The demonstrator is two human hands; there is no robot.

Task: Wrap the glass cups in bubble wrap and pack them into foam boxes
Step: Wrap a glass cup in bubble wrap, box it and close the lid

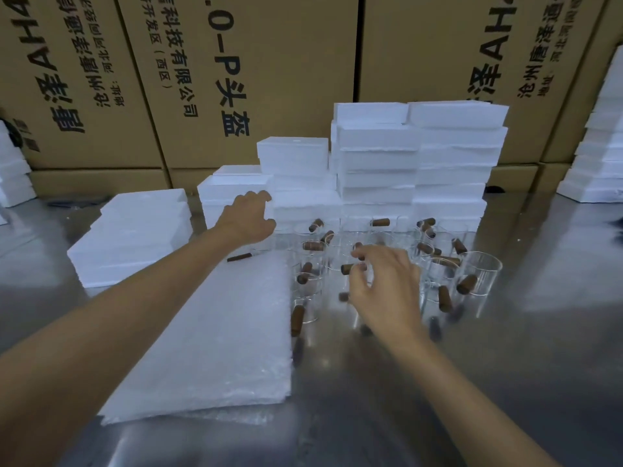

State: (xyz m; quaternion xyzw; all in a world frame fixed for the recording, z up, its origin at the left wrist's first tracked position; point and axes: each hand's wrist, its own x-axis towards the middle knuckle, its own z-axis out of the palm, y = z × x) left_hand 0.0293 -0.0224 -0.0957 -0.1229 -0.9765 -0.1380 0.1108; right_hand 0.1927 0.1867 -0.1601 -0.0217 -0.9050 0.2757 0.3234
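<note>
Several clear glass cups with brown wooden handles [475, 281] stand crowded on the steel table, in front of stacked white foam boxes [377, 163]. A pile of bubble wrap sheets [219, 338] lies at front left. My left hand [249, 217] reaches far forward and its fingers curl around the edge of a foam box [232, 190] in the low left stack. My right hand [384, 288] hovers over the cups, thumb and fingers pinching the brown handle of one glass cup [349, 268].
A stack of flat foam pieces [135, 237] sits left of the bubble wrap. More foam boxes stand at the far left [13, 176] and far right [600, 146]. Large printed cardboard cartons [236, 62] wall off the back. Shiny metal tabletop [505, 382] stretches at front right.
</note>
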